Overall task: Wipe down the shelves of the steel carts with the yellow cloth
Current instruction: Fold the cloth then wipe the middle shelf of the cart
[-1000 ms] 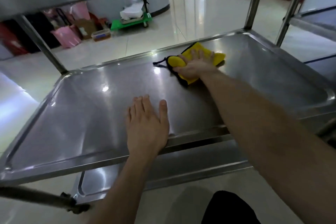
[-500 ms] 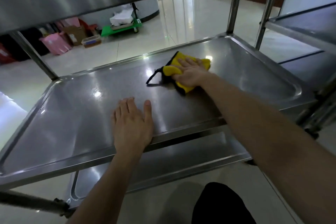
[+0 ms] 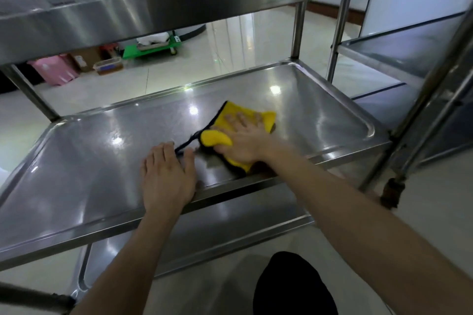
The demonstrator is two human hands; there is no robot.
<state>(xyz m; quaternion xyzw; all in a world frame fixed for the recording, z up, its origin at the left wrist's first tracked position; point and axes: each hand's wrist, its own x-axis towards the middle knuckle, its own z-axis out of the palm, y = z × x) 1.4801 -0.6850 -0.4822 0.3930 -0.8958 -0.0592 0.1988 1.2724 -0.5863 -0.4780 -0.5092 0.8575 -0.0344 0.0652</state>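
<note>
Spanning most of the view, the steel cart [image 3: 297, 33] shows its middle shelf [image 3: 89, 181] as a shiny, rimmed tray with light spots on it. A second cart [image 3: 384, 59] stands just beside it on the right. The yellow cloth [image 3: 263, 120] lies on the middle shelf, right of centre and near the front rim. It is bright, plush and rumpled, with one fold bulging up at the thumb side. The right hand [image 3: 245, 140] presses down on it, fingers straight and spread. The left hand [image 3: 166, 179] rests flat on the bare steel just beside it, fingers together, holding nothing. The cloth's black edging [image 3: 189, 142] trails out toward the left fingertips.
</note>
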